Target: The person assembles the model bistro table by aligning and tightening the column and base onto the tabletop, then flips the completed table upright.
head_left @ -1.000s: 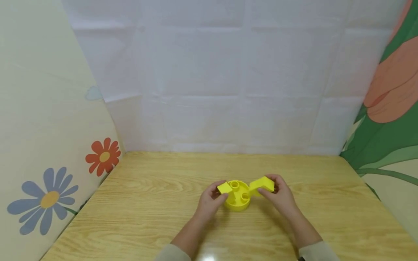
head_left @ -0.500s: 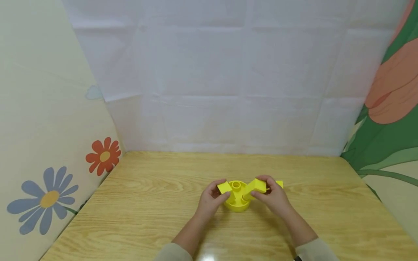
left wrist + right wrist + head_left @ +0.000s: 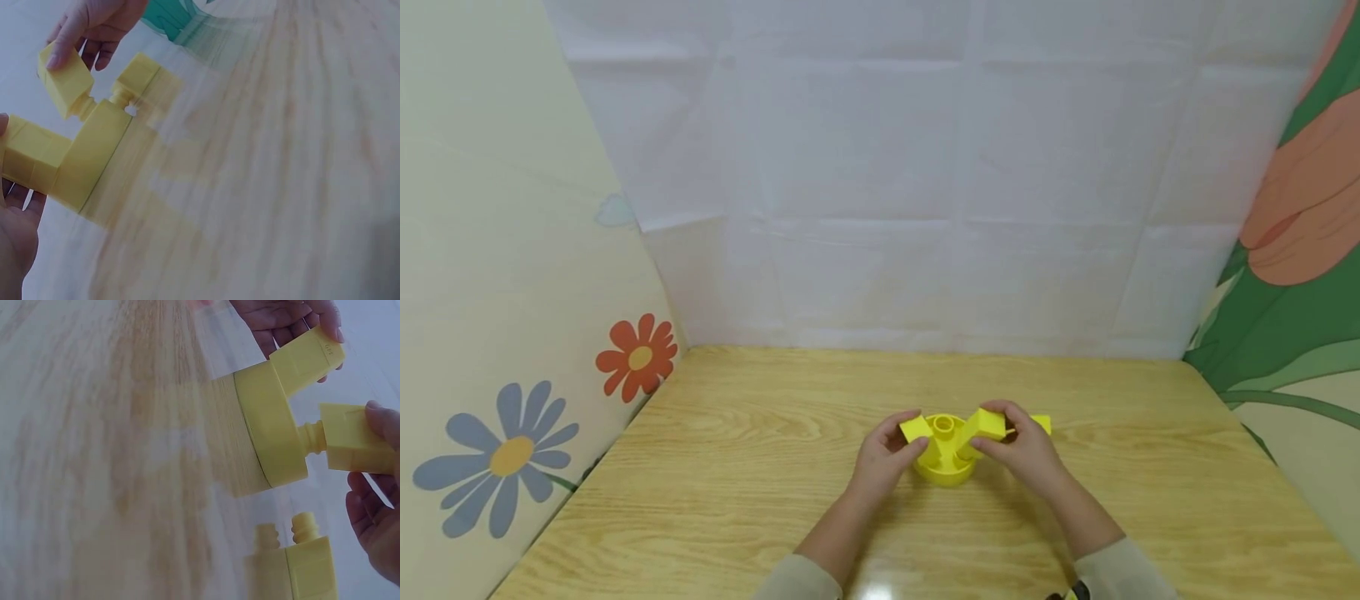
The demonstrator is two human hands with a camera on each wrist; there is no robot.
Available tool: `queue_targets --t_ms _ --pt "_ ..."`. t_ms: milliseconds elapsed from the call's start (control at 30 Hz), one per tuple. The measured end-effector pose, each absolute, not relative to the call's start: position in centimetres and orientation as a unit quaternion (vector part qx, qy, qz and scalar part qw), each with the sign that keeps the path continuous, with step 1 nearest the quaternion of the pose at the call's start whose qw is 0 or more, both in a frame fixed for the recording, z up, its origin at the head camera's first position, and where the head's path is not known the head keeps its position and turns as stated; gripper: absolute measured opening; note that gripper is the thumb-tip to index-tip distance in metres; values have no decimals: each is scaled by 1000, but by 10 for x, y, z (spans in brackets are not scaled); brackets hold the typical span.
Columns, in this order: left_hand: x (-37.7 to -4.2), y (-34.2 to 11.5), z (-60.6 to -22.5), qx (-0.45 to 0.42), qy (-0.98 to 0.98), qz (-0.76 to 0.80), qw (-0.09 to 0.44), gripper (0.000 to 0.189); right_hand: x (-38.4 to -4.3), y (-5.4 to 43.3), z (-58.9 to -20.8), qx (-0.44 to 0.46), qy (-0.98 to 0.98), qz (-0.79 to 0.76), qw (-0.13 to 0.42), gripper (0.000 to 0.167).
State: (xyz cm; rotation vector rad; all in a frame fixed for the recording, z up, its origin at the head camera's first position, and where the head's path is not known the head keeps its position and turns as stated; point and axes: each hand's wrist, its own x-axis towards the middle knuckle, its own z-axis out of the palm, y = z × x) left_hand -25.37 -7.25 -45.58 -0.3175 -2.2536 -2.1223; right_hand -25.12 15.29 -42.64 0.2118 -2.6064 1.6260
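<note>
A round yellow base (image 3: 943, 477) with raised ring sockets rests on the table. My left hand (image 3: 880, 454) grips a yellow block (image 3: 916, 429) that stands at the base's left side, its lower end meeting the base. In my right hand (image 3: 1026, 446), thumb and fingers pinch a second yellow block (image 3: 988, 425). The right wrist view shows that block's ridged, screw-like peg (image 3: 310, 437) pointing into the base, partly exposed. A third yellow block (image 3: 312, 572) with the same kind of peg lies on the table close to the right hand, partly hidden by it in the head view.
The wood-grain table (image 3: 737, 467) extends around the pieces on all sides. At its back hangs a creased white sheet (image 3: 880, 192). Walls painted with flowers flank it, a red flower (image 3: 640, 358) at left and green leaves (image 3: 1285, 333) at right.
My right hand has moved left and turned its block from lying slantwise to upright, its peg end now at the base. The third block has come into view. My left hand stays nearly still.
</note>
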Motion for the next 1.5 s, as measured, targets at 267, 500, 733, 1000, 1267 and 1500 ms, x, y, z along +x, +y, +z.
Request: queue_targets --t_ms 267,500,733,1000,1267,1500 --pt "-256 -74 -454 -106 -722 -683 15 46 -253 152 -425 79 -860 504 23 48" --pt "-257 -74 -453 -106 -715 -691 6 45 -257 150 -430 94 -865 493 26 49" --pt "-258 -74 -454 -105 -714 -692 6 45 -256 148 -432 93 -866 490 31 50" --pt "-257 -75 -453 -106 -716 -690 3 45 -246 157 -432 166 -849 499 57 39" --pt "-257 -76 -452 -106 -715 -691 1 45 -244 160 -432 171 -847 501 43 42" --pt "-258 -75 -454 -108 -717 -688 5 45 -245 154 -434 125 -850 511 20 45"
